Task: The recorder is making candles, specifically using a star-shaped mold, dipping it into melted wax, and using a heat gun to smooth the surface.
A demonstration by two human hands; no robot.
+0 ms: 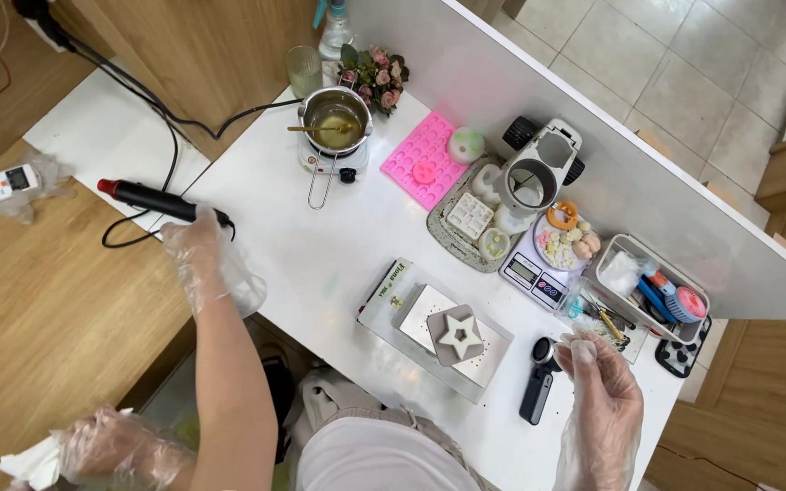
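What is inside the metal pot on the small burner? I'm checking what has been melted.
The metal pot holds yellowish liquid with a spoon lying in it; the liquid hides the pot's bottom.

A pink mould point(422, 159) is lying on the white table point(320, 245); a black tool point(158, 200) is showing a red tip, and a white star point(459, 335) is sitting in grey.

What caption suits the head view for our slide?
Gloved left hand grips a black, red-tipped heat tool; a grey star-shaped mould sits on a silver metal plate.
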